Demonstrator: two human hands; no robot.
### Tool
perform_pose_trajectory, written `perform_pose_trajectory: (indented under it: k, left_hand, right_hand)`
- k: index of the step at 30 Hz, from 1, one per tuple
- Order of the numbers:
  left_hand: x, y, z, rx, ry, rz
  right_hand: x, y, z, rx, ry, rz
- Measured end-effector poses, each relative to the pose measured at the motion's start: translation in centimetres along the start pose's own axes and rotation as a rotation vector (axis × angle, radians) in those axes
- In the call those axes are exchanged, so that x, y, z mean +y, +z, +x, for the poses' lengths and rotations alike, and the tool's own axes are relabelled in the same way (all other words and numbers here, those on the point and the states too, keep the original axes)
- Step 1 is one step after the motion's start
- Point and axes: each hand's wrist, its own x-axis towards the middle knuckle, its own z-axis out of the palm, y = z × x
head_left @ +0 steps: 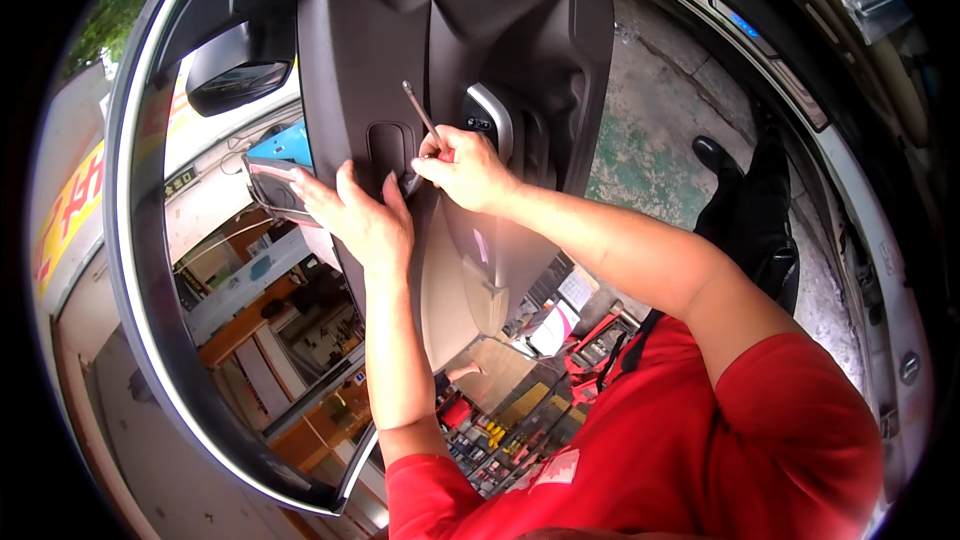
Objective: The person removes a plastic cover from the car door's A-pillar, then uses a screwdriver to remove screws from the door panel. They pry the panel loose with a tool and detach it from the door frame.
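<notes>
A dark brown car door panel (pixel 365 50) fills the upper middle. My right hand (pixel 468 170) pinches a thin metal rod-like tool (pixel 420 112) between thumb and fingers, its shaft slanting up and to the left. The hand is beside the inner door handle recess (pixel 390 145); whether the tool's lower end touches anything is hidden by the fingers. My left hand (pixel 372 220) is spread with nothing in it, thumb near the recess's lower end and fingertips toward the window edge. Right of the recess sits a silver-edged switch panel (pixel 485 120).
A side mirror (pixel 240 70) shows beyond the window frame. Several tools and coloured items lie on the ground by a tool area (pixel 490 435). A black shoe (pixel 712 152) and dark-trousered leg stand on the worn green floor, beside the car's sill (pixel 720 15).
</notes>
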Motion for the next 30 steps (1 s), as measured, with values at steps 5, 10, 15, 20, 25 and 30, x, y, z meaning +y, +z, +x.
perform_pose_trajectory:
  k: [5, 10, 15, 20, 25, 30]
  left_hand:
    - [2.5, -0.1, 4.5, -0.249, -0.076, 0.268]
    - [2.5, 0.6, 4.8, -0.166, -0.049, 0.23]
    - [3.3, 0.8, 5.1, -0.159, -0.113, 0.274]
    - [2.8, 0.9, 5.0, -0.192, -0.121, 0.289]
    - [2.3, 0.5, 5.6, -0.247, -0.14, 0.247]
    - [2.8, 0.3, 5.6, -0.231, -0.176, 0.281]
  right_hand:
    - [-1.5, -0.3, -0.6, -0.054, 0.298, 0.218]
    - [-1.3, -0.5, -0.6, -0.025, 0.262, 0.234]
    - [-0.6, -0.2, -0.3, -0.015, 0.216, 0.203]
    - [-0.7, 0.0, -0.4, -0.022, 0.227, 0.248]
    - [-0.9, -0.2, -0.4, -0.029, 0.253, 0.269]
    - [-1.2, -0.8, -0.4, -0.061, 0.29, 0.265]
